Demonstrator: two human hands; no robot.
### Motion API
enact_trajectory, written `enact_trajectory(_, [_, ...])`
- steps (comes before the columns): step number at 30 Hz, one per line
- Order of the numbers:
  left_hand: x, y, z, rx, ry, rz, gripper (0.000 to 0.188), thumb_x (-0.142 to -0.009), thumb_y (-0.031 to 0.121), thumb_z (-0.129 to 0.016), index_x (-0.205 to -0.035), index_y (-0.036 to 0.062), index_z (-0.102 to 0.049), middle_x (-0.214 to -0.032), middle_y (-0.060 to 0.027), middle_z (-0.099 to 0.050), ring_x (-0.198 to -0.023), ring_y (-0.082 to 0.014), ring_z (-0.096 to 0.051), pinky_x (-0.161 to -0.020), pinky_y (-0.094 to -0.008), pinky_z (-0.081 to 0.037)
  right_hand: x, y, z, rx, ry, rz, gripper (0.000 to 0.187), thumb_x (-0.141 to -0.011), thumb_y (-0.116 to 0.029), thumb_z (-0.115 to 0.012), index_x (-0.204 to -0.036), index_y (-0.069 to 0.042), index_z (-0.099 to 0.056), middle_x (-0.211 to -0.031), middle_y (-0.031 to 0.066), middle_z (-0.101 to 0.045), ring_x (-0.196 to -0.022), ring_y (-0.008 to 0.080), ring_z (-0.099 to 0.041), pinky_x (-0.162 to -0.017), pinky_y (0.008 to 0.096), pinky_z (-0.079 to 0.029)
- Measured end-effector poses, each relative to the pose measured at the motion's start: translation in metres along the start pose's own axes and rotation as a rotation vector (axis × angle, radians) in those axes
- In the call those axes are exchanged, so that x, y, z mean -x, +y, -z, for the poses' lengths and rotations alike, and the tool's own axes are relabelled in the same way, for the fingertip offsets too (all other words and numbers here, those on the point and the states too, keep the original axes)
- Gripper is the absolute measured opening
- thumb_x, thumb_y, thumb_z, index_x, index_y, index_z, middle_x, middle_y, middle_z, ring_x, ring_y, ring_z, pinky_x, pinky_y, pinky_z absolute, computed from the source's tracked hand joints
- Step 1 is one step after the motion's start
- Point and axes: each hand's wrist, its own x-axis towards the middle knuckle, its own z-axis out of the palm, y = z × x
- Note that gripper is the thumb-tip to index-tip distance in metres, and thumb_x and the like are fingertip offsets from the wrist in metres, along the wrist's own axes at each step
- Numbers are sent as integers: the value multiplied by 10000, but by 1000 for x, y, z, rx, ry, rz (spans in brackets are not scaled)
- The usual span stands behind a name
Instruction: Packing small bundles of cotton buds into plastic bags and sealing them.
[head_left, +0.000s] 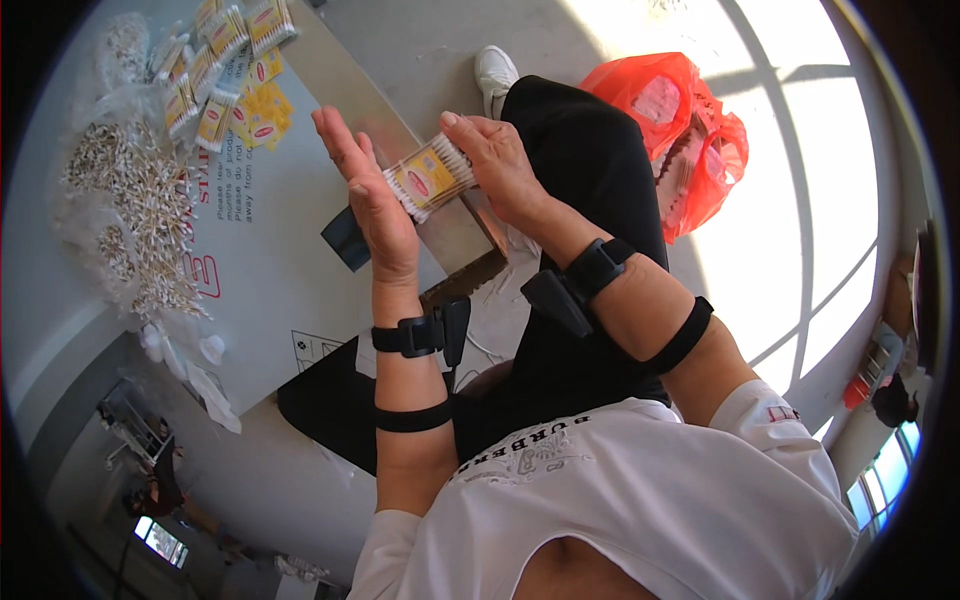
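Pack of cotton swabs (432, 178), yellow card in front, and it's right between the two hands, held over the near edge of the desk (300, 265): the left hand (388, 225) is spread flat with its palm against one end, while the right hand (505, 165) grips the other. It looks like a squaring-up step, tips being evened against that palm, with loose swabs (140, 215) heaped well to the left! The next move seems to call for gentle, even pressure, keeping the bundle together.
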Motion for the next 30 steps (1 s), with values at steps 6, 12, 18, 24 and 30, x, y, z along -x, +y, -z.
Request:
enact_trajectory(6, [3, 2, -6, 118, 128, -5, 930, -937, 693, -298, -1540, 32, -43, -1617, -141, 5, -1492, -281, 24, -1187, -482, 11, -2, 4, 2, 59, 19, 73, 354, -975, -338, -594, -808, -32, -654, -714, -38, -588, -650, 27, -502, -591, 219, -419])
enact_trajectory(12, [16, 3, -10, 267, 306, 9, 886, -963, 641, -323, -1531, 9, -73, -1612, -148, -38, -1491, -289, -4, -1192, -471, -27, -2, 7, 3, -15, 7, 69, 339, -976, -330, -591, -834, -29, -656, -739, -22, -617, -653, 43, -544, -609, 220, -448])
enact_trajectory(18, [14, 1, -14, 389, 343, 29, 831, -986, 609, -297, -1526, 7, -111, -1600, -169, -93, -1484, -297, -75, -1194, -457, -90, -3, 9, 2, 30, 53, 54, 320, -967, -324, -604, -860, -26, -653, -759, -1, -640, -669, 60, -585, -628, 227, -483])
enact_trajectory(24, [13, 2, -17, 449, 434, 30, 775, -1000, 566, -320, -1501, -13, -195, -1561, -196, -211, -1438, -311, -235, -1178, -458, -181, -1, 4, 4, 13, 44, 80, 300, -965, -314, -601, -861, -35, -639, -760, -2, -623, -673, 79, -592, -623, 237, -486])
enact_trajectory(30, [46, 5, 15, 311, 536, -16, 575, -1027, 360, -423, -1422, -46, -327, -1472, -192, -371, -1359, -316, -384, -1129, -457, -301, -5, 0, 17, -69, -10, -19, 453, -978, -454, -513, -972, -17, -631, -878, 76, -653, -800, 183, -641, -757, 320, -523])
